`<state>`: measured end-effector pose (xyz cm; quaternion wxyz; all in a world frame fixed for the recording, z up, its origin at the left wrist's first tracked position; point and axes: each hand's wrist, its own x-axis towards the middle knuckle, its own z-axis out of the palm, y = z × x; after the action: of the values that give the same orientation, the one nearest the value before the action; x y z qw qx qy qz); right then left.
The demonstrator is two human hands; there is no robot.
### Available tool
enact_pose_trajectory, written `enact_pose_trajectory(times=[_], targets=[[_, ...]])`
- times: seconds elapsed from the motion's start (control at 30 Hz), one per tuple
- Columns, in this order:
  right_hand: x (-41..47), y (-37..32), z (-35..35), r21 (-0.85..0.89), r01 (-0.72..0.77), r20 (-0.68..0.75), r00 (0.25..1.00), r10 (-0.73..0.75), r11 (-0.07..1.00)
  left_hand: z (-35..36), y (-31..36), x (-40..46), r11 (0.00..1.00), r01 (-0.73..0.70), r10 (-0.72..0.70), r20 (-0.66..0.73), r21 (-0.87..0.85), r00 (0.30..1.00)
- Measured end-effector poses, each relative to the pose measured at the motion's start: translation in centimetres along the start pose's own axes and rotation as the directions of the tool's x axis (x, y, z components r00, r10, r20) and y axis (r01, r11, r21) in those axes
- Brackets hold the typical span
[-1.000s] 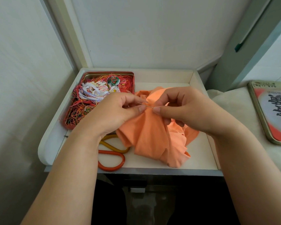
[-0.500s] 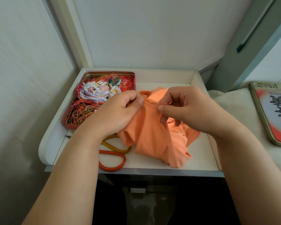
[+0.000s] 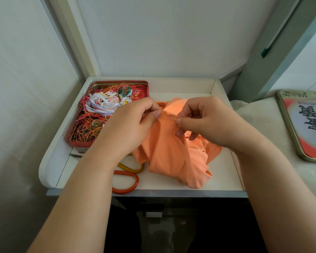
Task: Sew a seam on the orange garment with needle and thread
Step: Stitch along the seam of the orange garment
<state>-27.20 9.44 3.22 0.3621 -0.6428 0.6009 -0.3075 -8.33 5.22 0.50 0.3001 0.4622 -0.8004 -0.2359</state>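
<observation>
Item: hand-stitching in progress on the orange garment (image 3: 171,154), bunched on the white bench (image 3: 224,172) beside the thread tin (image 3: 106,114).

We held a fold of the garment pinched in our left hand (image 3: 133,125), thumb pressed at the seam; our right hand (image 3: 206,121) gripped the needle (image 3: 170,117) between thumb and forefinger, its tip entering the cloth near the left thumb. The thread was too fine to trace. Orange-handled scissors (image 3: 125,181) lay near the bench's front edge. To stitch well, we judged the fold needed holding taut, the needle kept shallow and clear of the left thumb.
</observation>
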Motion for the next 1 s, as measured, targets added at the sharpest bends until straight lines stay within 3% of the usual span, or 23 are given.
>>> enact_pose_trajectory(times=[0.13,0.27,0.47,0.63,0.77,0.87,1.0], targets=[[0.1,0.0,0.2,-0.062,-0.02,-0.034,0.999,0.018,0.998,0.2,0.5,0.0,0.991,-0.08,0.089,-0.077,0.11,0.993],[0.0,-0.3,1.1,-0.191,-0.016,-0.164,0.986,-0.016,0.981,0.7,1.2,-0.2,0.964,-0.138,0.169,-0.122,0.228,0.978],[0.3,-0.1,2.3,-0.266,-0.007,-0.295,0.953,-0.074,0.964,1.6,2.1,-0.3,0.978,-0.125,0.156,-0.189,0.166,0.97],[0.6,0.0,1.8,-0.122,-0.026,-0.193,0.981,0.002,0.992,1.6,1.9,-0.2,1.0,0.006,-0.006,-0.224,-0.001,0.975],[0.6,0.6,0.9,0.078,-0.067,-0.015,0.998,0.068,0.995,1.7,1.7,-0.2,0.999,0.031,-0.026,-0.251,0.015,0.968],[0.4,1.2,-0.3,0.129,-0.079,0.153,0.986,0.059,0.988,1.6,1.5,-0.1,0.998,0.045,-0.035,-0.258,0.033,0.965],[0.2,1.5,-1.3,0.239,-0.089,0.169,0.984,0.049,0.967,1.5,1.2,0.0,0.998,0.048,-0.033,-0.271,0.049,0.962]])
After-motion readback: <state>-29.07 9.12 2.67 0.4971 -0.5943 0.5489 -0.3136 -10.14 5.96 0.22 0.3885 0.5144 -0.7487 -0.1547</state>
